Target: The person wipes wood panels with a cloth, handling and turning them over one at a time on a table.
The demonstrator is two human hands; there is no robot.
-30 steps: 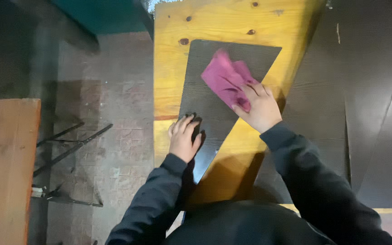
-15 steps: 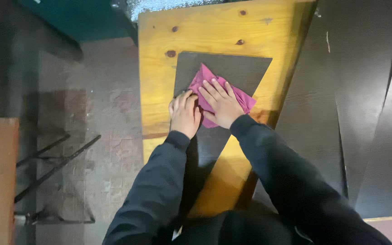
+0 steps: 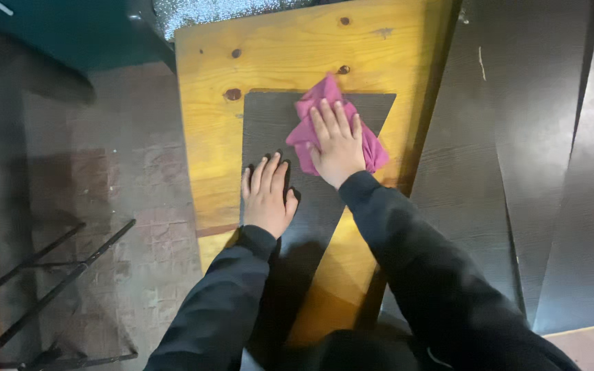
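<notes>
crumpled magenta cloth (image 3: 311, 130) under flat right hand (image 3: 338, 144), left hand (image 3: 267, 196) flat on dark panel (image 3: 269, 117)

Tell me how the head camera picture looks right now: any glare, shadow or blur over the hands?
Head view: both hands sharp, no motion blur; left hand flat on the dark panel, right hand on the pink cloth; soft sheen on the yellow board, no harsh glare; deep shadow under the sleeves; floor at left dim.

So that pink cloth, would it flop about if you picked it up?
Probably yes: the pink cloth lies crumpled in soft folds under the right hand, so it looks limp and light. Pushed, it would likely slide easily over the smooth dark panel.
</notes>
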